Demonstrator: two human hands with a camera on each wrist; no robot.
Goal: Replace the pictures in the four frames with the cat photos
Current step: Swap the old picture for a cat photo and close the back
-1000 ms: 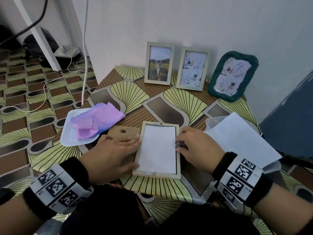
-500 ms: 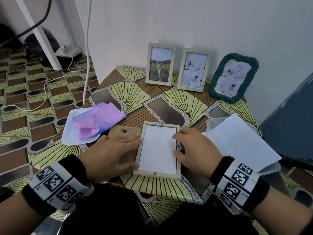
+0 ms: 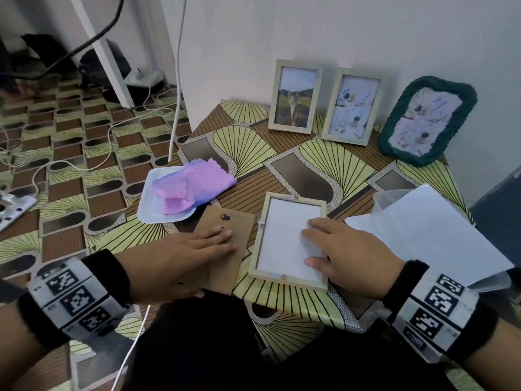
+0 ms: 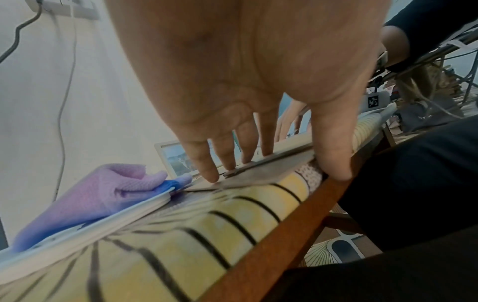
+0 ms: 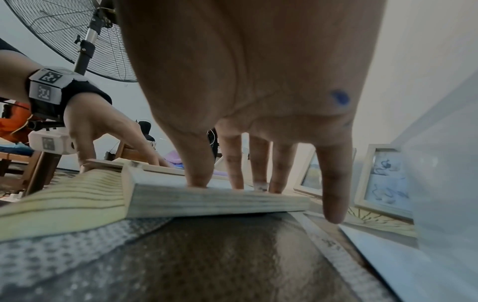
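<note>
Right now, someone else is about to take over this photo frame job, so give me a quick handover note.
Left hand: fingers flat on the brown backing board, thumb at its near edge.
Right hand: fingers flat on the white sheet inside the face-down frame, which lies open-backed at the table's near edge.
Standing at the wall: a wooden frame with a cat photo, a second wooden frame and a green woven frame, both with pale-blue pictures.
More white paper lies right.
Done: apparently one frame. Left: close this one, then check the other two.
</note>
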